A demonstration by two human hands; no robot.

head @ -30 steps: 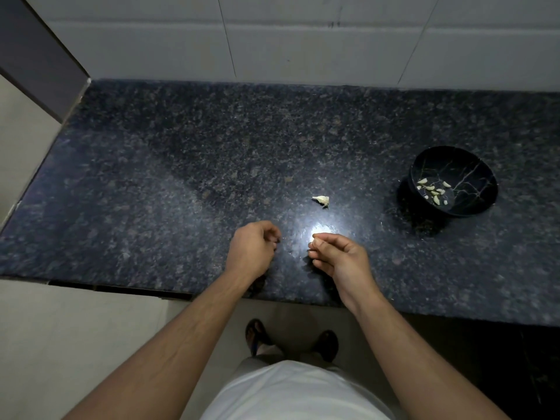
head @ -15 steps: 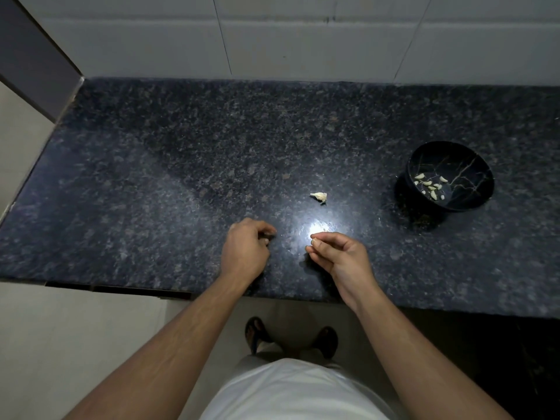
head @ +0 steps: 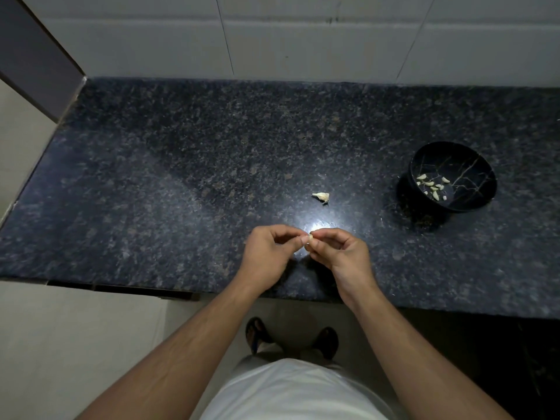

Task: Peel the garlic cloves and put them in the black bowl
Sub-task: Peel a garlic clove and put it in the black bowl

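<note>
Hands: left hand [head: 266, 256], right hand [head: 339, 253] pinch garlic clove [head: 310, 237] | near counter [head: 151, 207] front edge

A dark speckled granite counter [head: 181, 177] meets a white tiled wall [head: 303, 40]; sandalled feet [head: 291, 338] stand below.

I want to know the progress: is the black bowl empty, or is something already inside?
Not empty. The black bowl holds several small pale garlic cloves, gathered on its left inner side.
</note>
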